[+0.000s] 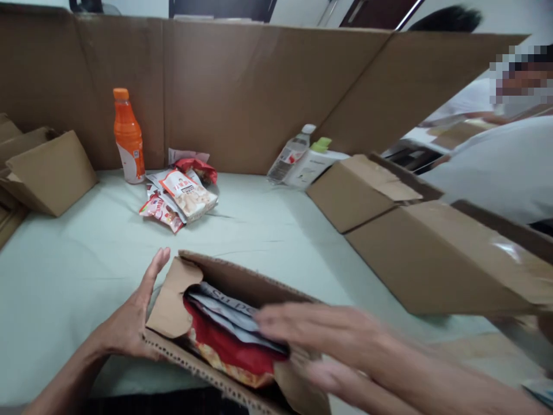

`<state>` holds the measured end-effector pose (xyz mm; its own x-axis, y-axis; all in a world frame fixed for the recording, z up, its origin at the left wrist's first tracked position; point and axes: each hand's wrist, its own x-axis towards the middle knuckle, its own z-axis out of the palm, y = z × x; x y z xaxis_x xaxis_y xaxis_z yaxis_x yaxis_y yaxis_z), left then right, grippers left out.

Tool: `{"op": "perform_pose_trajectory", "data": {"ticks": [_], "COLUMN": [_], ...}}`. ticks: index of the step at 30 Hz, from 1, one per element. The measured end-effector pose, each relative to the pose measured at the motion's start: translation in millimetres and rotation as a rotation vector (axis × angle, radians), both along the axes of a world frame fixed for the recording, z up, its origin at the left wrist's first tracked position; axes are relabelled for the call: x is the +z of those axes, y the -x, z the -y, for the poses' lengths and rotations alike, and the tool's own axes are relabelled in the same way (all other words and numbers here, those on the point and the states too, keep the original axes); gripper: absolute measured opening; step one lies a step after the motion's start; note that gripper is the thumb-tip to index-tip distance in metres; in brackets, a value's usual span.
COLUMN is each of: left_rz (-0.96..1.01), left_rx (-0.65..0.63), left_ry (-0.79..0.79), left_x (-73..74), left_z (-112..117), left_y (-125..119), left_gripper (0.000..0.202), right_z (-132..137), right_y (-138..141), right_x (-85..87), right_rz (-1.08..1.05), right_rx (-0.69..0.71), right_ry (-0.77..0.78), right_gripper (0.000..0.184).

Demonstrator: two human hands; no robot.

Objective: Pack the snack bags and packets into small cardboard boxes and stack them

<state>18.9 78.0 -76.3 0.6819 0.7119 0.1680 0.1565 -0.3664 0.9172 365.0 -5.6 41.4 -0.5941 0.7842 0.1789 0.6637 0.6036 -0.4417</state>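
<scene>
A cardboard box [168, 305] with its top flaps apart lies at an angle in front of me. Inside are a red snack bag [228, 340] and some silvery-blue packets [233, 314], one with printed letters. My left hand [129, 323] holds the box's left end, thumb stretched along the far corner and the other fingers partly hidden below the near edge. Over the right part of the box, my right hand [328, 340] is blurred. Its fingers are stretched out and reach to the packets' top edges; I cannot tell how firmly they touch.
On the pale green table [259, 225] lies a pile of snack packets [185, 193] beside an orange bottle [128, 138]. A clear bottle [290, 155] and a white green-capped bottle [315, 164] lean by the cardboard wall [259, 86]. Boxes [432, 253] stand right; another box [56, 173] left. A person [496, 167] is at right.
</scene>
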Motion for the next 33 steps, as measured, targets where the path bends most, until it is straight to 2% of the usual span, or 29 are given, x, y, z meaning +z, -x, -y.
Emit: {"op": "perform_pose_trajectory", "data": {"ticks": [3,6,8,11,13,15,18,20,22,24,26,28,30,32,33], "left_rz": [-0.002,-0.029,-0.030,-0.031,-0.045,-0.066,-0.098,-0.107,-0.123,-0.153,-0.176,-0.175,-0.171,-0.162,-0.154], "left_rx": [-0.030,-0.009,-0.005,0.006,0.022,0.042,0.060,0.060,0.087,0.128,0.158,0.167,0.178,0.198,0.209], "left_ry": [0.017,-0.060,-0.067,-0.061,-0.061,-0.062,-0.076,-0.087,-0.082,-0.067,-0.063,-0.079,-0.092,-0.089,-0.081], "left_x": [-2.0,-2.5,-3.2,-4.6,-4.8,-4.3,-2.9,-2.2,-1.7,-1.7,-2.5,-3.4,-3.2,-0.7,1.4], "left_z": [0,4,9,16,20,23,26,29,33,39,45,49,52,54,54], "left_y": [-2,-3,-2,-1,-2,-2,1,6,10,15,19,22,24,25,25], "left_gripper": [0.139,0.136,0.132,0.131,0.130,0.124,0.121,0.125,0.130,0.133,0.134,0.134,0.132,0.130,0.131], "right_z": [-8,-13,-15,-20,-25,-29,-30,-29,-36,-57,-92,-136,-173,-187,-182], "right_y": [17,39,54,72,79,78,61,44,31,28,37,50,59,63,63], "right_x": [-3.3,-3.0,-7.3,-22.9,-32.8,-35.2,-21.0,-3.7,15.2,33.1,48.1,59.3,65.4,66.1,64.7], "right_rz": [0.226,0.334,0.397,0.529,0.574,0.507,0.235,0.019,-0.142,-0.251,-0.389,-0.559,-0.657,-0.661,-0.632], "right_rx": [-0.072,0.016,0.024,-0.048,-0.073,-0.044,-0.037,-0.132,-0.350,-0.594,-0.710,-0.681,-0.667,-0.687,-0.682], "right_ry": [-0.071,-0.003,0.034,0.032,0.012,0.018,0.024,-0.061,-0.190,-0.228,-0.136,-0.018,0.007,-0.065,-0.111], "right_gripper": [0.045,0.052,0.041,0.018,0.023,0.025,0.026,0.028,0.022,0.021,0.025,0.025,0.025,0.028,0.028]}}
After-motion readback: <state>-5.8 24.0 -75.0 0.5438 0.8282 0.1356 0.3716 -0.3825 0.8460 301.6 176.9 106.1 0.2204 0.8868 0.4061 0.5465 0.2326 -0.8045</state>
